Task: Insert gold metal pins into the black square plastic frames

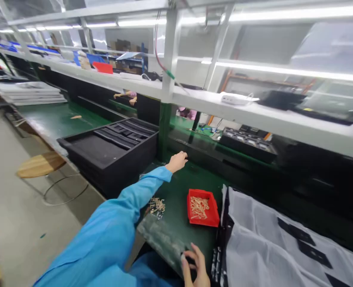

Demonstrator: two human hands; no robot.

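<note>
Easily, your sleeve (128, 201) could scatter the lower-centre pile of pieces (157, 205) if it drags; whether your left hand (177, 162) or right hand (198, 266) grips anything, I can't tell.

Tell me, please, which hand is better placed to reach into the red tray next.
Probably the right hand, close to the near side of the tray. The left hand is stretched out beyond it and would have to draw back. Whether the right holds anything is unclear.
</note>
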